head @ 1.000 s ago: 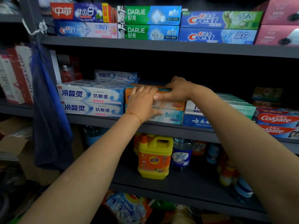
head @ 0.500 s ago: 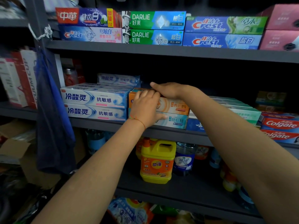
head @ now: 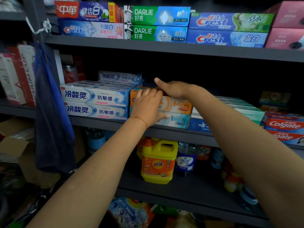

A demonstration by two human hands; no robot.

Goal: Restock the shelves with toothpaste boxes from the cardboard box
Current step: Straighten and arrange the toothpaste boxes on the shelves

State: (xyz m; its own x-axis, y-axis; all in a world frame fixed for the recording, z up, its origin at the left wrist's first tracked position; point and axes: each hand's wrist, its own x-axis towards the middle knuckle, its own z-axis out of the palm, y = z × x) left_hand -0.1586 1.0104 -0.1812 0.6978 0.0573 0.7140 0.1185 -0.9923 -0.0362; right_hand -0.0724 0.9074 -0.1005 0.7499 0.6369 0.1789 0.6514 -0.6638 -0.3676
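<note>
An orange toothpaste box [head: 178, 105] lies on a teal toothpaste box [head: 178, 121] at the front of the middle shelf [head: 172, 132]. My left hand [head: 148, 106] covers the orange box's left part, fingers curled over its top edge and thumb lying along the seam with the teal box. Flat on top of the orange box rests my right hand [head: 172, 89], fingers straight and pointing left. A cardboard box [head: 14, 145] stands low at the far left, partly hidden.
White-blue toothpaste boxes [head: 95, 102] sit tight to the left, a blue-white stack [head: 246, 112] and Colgate boxes [head: 284, 127] to the right. The upper shelf [head: 164, 46] holds Crest and Darlie boxes. A yellow detergent jug [head: 158, 162] stands below. A blue cloth [head: 51, 120] hangs left.
My right hand has uncurled and now lies flat on the orange box, fingers stretched left. My left hand stays on the box's front. The view has shifted slightly.
</note>
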